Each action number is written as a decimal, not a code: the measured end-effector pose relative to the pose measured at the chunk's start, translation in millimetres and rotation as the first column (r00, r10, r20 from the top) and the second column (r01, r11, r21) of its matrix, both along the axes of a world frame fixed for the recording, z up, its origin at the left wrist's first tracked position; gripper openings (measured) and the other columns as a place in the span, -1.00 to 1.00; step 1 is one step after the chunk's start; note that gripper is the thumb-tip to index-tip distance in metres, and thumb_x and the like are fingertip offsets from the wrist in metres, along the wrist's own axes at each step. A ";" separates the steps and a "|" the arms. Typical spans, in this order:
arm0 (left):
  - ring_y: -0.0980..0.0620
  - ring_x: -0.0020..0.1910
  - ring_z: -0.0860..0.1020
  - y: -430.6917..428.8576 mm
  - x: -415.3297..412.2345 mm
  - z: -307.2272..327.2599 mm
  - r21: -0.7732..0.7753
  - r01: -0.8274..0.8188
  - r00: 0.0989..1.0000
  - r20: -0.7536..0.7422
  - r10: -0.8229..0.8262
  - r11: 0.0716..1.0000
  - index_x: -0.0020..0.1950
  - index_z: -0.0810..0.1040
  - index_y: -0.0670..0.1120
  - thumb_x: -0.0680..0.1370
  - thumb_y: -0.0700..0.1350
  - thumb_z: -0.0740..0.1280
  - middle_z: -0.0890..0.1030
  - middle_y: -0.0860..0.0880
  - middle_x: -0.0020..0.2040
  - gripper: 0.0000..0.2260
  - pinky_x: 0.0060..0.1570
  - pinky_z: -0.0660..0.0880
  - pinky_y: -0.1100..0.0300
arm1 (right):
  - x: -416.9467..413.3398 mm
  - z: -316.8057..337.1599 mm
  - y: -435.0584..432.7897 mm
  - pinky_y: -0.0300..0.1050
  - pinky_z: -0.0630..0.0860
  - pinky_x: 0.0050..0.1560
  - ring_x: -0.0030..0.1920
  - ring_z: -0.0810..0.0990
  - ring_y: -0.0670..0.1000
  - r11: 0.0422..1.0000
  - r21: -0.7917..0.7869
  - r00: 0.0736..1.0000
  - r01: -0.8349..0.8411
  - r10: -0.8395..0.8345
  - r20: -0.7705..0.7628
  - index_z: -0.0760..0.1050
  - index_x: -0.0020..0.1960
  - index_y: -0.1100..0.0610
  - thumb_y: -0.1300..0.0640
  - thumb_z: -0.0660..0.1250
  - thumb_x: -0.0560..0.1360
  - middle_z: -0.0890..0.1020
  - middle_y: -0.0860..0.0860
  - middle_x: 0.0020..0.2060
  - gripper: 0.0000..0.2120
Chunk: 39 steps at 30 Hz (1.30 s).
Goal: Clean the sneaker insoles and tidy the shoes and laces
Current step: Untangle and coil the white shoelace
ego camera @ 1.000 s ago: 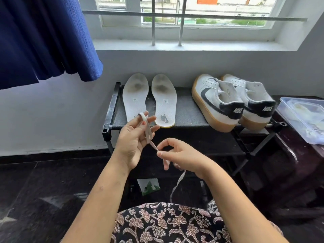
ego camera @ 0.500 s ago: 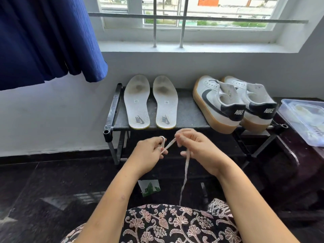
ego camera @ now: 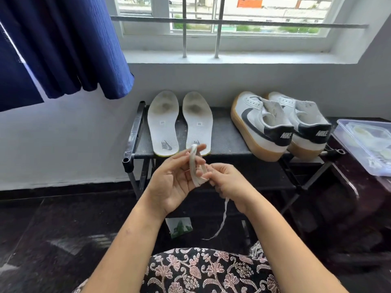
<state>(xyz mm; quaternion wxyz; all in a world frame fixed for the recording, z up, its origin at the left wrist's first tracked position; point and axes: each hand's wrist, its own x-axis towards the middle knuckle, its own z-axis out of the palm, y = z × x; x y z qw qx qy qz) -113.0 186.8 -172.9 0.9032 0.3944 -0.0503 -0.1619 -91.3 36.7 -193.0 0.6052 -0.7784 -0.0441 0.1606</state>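
Note:
A white shoelace (ego camera: 193,166) is looped round the fingers of my left hand (ego camera: 173,178), which is raised palm-up in front of the rack. My right hand (ego camera: 226,180) pinches the lace close beside it, and the loose tail (ego camera: 222,220) hangs down below that hand. Two white insoles (ego camera: 163,123) (ego camera: 198,121) with grey smudges at the toe lie side by side on the black shoe rack (ego camera: 222,132). Two white sneakers (ego camera: 260,125) (ego camera: 304,123) with dark heel tabs and gum soles stand on the rack's right part, heels toward me.
A clear plastic tub (ego camera: 366,142) sits on a dark surface at the right. A blue curtain (ego camera: 63,45) hangs at the upper left beside the barred window (ego camera: 220,24). A small green-and-white packet (ego camera: 179,227) lies on the dark floor under my hands.
My left hand has turned palm-up and risen, with more lace wound round its fingers. My right hand has come lower and closer to it. The hanging tail is shorter.

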 end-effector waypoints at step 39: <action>0.11 -0.20 0.63 -0.1 7.5 -7.5 0.239 -0.279 0.960 0.103 0.262 0.930 0.11 0.51 -0.15 0.64 -0.13 0.10 0.68 -0.01 -0.10 -0.78 -0.17 0.53 0.22 | -8.0 0.9 9.3 -0.20 0.35 -0.29 -0.36 0.39 -0.12 0.941 -0.236 0.925 -0.242 0.297 0.237 0.52 -0.24 0.02 0.05 0.22 0.58 0.46 -0.10 -0.42 -0.76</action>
